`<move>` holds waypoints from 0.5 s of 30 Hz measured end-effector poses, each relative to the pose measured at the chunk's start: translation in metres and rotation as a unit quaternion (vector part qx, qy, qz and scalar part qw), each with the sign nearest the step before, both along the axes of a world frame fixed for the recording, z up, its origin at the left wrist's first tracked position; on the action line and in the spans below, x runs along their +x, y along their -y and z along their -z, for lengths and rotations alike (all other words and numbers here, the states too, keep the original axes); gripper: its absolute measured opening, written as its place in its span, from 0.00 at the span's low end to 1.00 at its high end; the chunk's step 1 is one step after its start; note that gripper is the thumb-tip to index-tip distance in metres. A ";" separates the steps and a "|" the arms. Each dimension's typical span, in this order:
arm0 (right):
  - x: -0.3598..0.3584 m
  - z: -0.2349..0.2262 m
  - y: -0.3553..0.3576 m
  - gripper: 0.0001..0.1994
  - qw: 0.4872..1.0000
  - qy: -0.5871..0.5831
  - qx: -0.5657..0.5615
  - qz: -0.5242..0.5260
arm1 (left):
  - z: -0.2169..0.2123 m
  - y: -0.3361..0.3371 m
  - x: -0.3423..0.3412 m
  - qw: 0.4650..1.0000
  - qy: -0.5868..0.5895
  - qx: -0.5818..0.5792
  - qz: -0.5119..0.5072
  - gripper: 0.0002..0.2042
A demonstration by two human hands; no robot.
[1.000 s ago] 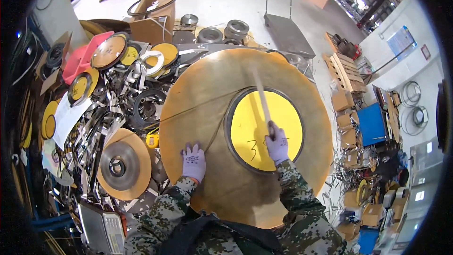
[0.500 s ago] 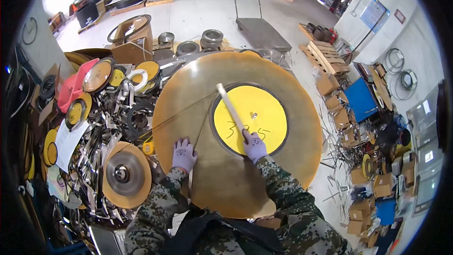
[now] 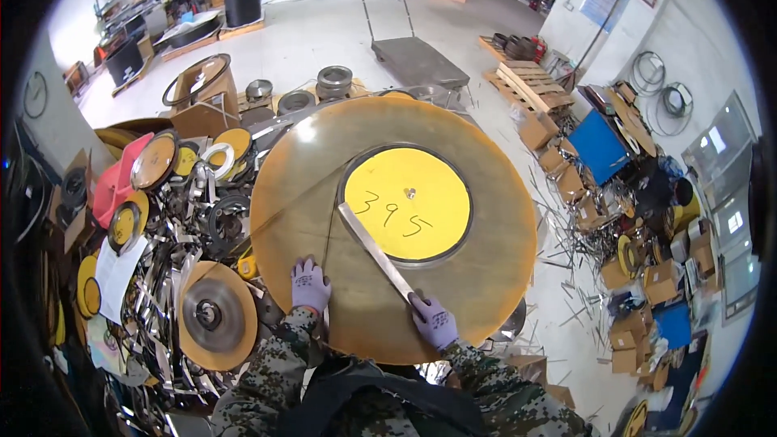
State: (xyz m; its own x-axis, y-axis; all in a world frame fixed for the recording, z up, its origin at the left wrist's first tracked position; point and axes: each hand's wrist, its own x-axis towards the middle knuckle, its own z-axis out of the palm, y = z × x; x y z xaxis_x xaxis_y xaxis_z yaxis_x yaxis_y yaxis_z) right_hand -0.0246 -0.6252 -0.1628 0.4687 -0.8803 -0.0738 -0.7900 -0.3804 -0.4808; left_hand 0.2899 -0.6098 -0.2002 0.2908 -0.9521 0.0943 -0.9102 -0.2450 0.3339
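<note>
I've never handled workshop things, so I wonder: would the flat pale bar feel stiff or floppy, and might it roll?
The flat pale bar is probably stiff, since it looks straight beyond the right hand. Held one-handed, it seems fairly light. Its flat shape suggests sliding rather than rolling.

A big brown disc (image 3: 498, 226) lies under the left fingers (image 3: 310, 269). On it, ahead of the right fingers (image 3: 418, 305), sits a yellow circle (image 3: 407, 206). Metal strips (image 3: 579, 311) lie on the floor (image 3: 552, 336) to their right.

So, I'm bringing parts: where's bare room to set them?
Bare: the amber disc between yellow center and right rim; floor between black drum and flatbed trolley. Crowded: metal strips left of the disc; its near side, around left hand, right hand and metal bar.
</note>
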 end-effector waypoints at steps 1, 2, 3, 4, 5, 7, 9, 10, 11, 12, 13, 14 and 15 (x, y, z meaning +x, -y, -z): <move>0.001 -0.002 -0.003 0.20 1.000 0.004 0.000 0.006 | 0.001 0.002 0.004 1.000 0.003 -0.004 -0.002 0.13; 0.002 -0.004 -0.005 0.20 1.000 0.003 0.004 0.006 | 0.002 0.003 0.008 1.000 0.008 -0.004 0.004 0.13; 0.002 -0.005 -0.006 0.20 1.000 0.000 0.009 0.005 | 0.000 0.005 0.010 1.000 0.000 0.016 -0.005 0.14; 0.000 -0.006 -0.008 0.20 1.000 0.004 0.010 0.009 | -0.002 0.006 0.011 0.999 -0.008 0.037 -0.014 0.14; -0.005 -0.006 -0.009 0.21 1.000 0.020 0.018 0.009 | 0.000 0.004 0.010 0.999 -0.005 0.038 -0.010 0.14; -0.010 -0.005 -0.008 0.21 0.999 0.040 0.024 0.008 | 0.005 0.002 0.005 0.999 0.005 0.038 -0.028 0.18; -0.011 -0.005 -0.015 0.21 1.000 0.012 0.011 -0.005 | 0.007 0.005 0.006 0.999 -0.003 0.042 -0.030 0.19; -0.011 -0.007 -0.015 0.21 1.000 0.013 0.013 0.001 | 0.007 0.006 0.006 0.998 -0.014 0.047 -0.033 0.20; -0.011 -0.011 -0.013 0.20 1.000 0.020 0.018 0.006 | 0.007 0.006 0.007 0.998 -0.013 0.049 -0.026 0.20; -0.013 -0.015 -0.012 0.19 0.999 0.027 0.022 0.012 | 0.000 0.007 0.010 0.997 -0.034 0.068 -0.026 0.20; -0.015 -0.018 -0.015 0.19 0.999 0.028 0.022 0.021 | -0.004 0.010 0.012 0.994 -0.055 0.087 -0.025 0.20; -0.018 -0.021 -0.019 0.19 0.998 0.050 0.010 0.029 | -0.001 0.012 0.016 0.995 -0.054 0.087 -0.016 0.20; -0.019 -0.023 -0.019 0.19 0.997 0.073 -0.004 0.035 | 0.001 0.013 0.024 0.995 -0.059 0.076 -0.014 0.21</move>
